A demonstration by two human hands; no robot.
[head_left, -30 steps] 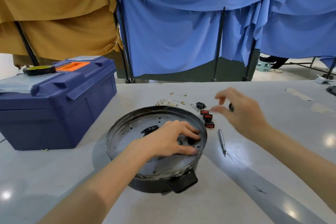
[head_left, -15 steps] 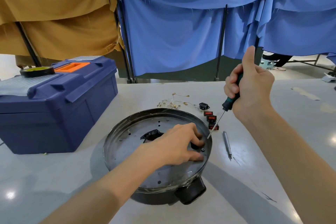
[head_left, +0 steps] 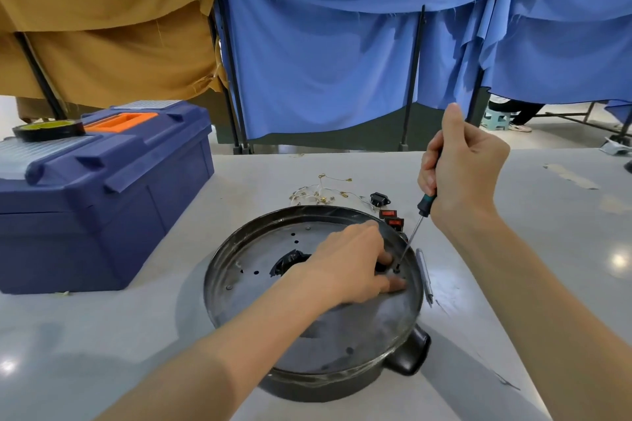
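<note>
Draped cloths close off the back, an ochre cloth (head_left: 102,27) to the left and blue cloth (head_left: 325,61) from the middle onward, and a pale grey table (head_left: 102,335) fills the foreground. At far left stands a navy toolbox (head_left: 102,215) with an orange handle, and a roll of black tape (head_left: 48,129) lies on its lid. An upturned electric pan (head_left: 342,335) sits at the centre, its perforated metal base plate facing up. The left hand (head_left: 349,263) rests on the right part of that plate, thumb and forefinger pinching a small black fitting (head_left: 380,267). Just right of those fingertips lies the screw (head_left: 396,269), with the tip of the screwdriver (head_left: 415,225) set in it. The tool's long axis slants up and to the right, away from the person, into the right hand (head_left: 461,174), which is wrapped tight round the green-black handle, thumb straight up. That hand is therefore the one placed to turn, bearing down along the slant. Red rocker switches (head_left: 393,219) lie beyond the rim, and a loose metal shaft (head_left: 424,275) lies just right of the pan. No brand or writing can be read anywhere.
</note>
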